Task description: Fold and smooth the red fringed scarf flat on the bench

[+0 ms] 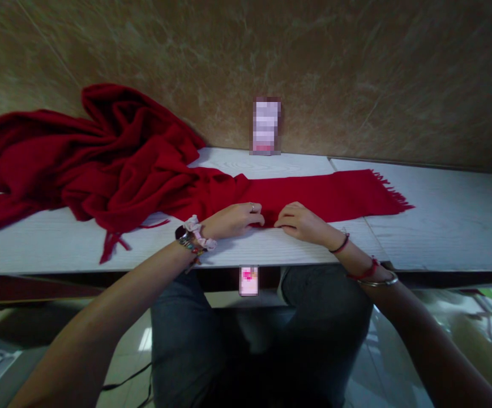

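Note:
A long red scarf [313,198] lies across the white wood-grain table. Its right part is flat and narrow and ends in a fringe [392,195]; to the left it is heaped in loose folds [122,164], partly against the wall. My left hand [239,219], with a ring and a scrunchie at the wrist, is closed with curled fingertips on the scarf's near edge. A short gap to its right, my right hand [299,222] has its fingers bent and pressed together on the same edge. The fingertips partly hide the cloth between them.
The table [441,221] is a shallow ledge against a brown marbled wall [356,73]. A pixelated upright item [266,127] leans on the wall at the back. Below the front edge, another pixelated pinkish item [249,281] shows between my knees.

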Demonstrator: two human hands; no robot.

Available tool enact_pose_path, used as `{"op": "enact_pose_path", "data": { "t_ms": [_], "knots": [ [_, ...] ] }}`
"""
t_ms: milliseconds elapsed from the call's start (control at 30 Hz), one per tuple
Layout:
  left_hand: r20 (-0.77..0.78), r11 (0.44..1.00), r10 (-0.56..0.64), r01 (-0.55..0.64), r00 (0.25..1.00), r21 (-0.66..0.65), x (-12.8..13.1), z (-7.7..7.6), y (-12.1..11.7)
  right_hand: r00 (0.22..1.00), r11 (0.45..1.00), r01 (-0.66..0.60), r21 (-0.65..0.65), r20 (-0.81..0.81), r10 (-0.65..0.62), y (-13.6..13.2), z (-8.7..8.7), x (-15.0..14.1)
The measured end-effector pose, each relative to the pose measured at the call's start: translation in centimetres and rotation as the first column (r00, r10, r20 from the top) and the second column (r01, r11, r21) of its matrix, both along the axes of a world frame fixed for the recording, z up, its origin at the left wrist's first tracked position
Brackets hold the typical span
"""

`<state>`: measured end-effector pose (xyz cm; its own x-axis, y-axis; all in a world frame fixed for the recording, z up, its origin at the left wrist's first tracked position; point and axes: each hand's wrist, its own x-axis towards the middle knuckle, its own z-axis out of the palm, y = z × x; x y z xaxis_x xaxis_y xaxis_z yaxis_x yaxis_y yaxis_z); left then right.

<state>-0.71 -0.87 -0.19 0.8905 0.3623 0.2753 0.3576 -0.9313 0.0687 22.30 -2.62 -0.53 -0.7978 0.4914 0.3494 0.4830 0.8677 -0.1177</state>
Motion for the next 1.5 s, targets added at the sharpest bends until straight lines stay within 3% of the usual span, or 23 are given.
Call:
{"op": "enact_pose_path", "data": {
  "t_ms": [233, 467, 600, 700, 800, 933, 1067, 1133, 1233, 1367, 1500],
  "knots": [
    [0.032, 1.0, 0.011, -0.011, 0.999, -0.023, 0.0, -0.2, 0.1, 0.998, 0.999, 0.045, 0.014, -0.054, -0.044, -0.1, 0.0, -0.2],
    [0.051, 0.973, -0.047, 0.057, 0.998, -0.223, -0.4, 0.6, 0.4, 1.0, 0.985, 0.021, -0.171, 0.016, -0.018, 0.0, 0.0, 0.1],
    [0.044, 0.973, 0.018, -0.007, 0.999, -0.233, -0.7, 0.3, 0.9, 1.0, 0.972, -0.002, -0.235, 0.008, 0.004, 0.2, 0.1, 0.4],
    [0.031, 0.977, 0.096, -0.089, 0.995, -0.192, -0.7, -0.5, 1.1, 0.987, 0.972, 0.159, -0.173, 0.002, -0.161, 0.4, -0.4, 0.3],
    [0.004, 0.972, 0.13, -0.126, 0.992, -0.201, -0.7, -0.9, 1.1, 0.933, 0.927, 0.358, -0.109, 0.071, -0.352, 0.5, -1.1, 0.0],
    [-0.123, 0.933, 0.247, -0.27, 0.961, -0.238, -0.7, -0.6, 0.4, 0.911, 0.906, 0.393, -0.159, 0.2, -0.36, 0.5, -1.2, 0.0],
    [-0.265, 0.891, 0.313, -0.379, 0.912, -0.251, -0.8, -0.2, -0.2, 0.861, 0.855, 0.508, -0.102, 0.033, -0.508, 0.8, -0.6, -0.5],
    [-0.299, 0.891, 0.307, -0.383, 0.903, -0.243, -0.9, -0.1, -0.2, 0.872, 0.869, 0.49, -0.064, 0.048, -0.488, 0.9, -0.5, -0.9],
    [-0.302, 0.909, 0.288, -0.359, 0.909, -0.213, -0.8, 0.4, 0.6, 0.898, 0.915, 0.398, -0.068, 0.235, -0.373, 0.9, -0.8, -1.3],
    [-0.286, 0.945, 0.236, -0.288, 0.929, -0.156, 0.7, 1.7, 2.6, 0.884, 0.922, 0.383, -0.057, 0.311, -0.348, 0.8, -1.1, -1.3],
    [-0.233, 0.901, 0.412, -0.431, 0.881, -0.037, 2.6, 1.1, 3.8, 0.902, 0.91, 0.386, -0.149, 0.267, -0.339, 1.1, -1.0, -0.8]
  ]
}}
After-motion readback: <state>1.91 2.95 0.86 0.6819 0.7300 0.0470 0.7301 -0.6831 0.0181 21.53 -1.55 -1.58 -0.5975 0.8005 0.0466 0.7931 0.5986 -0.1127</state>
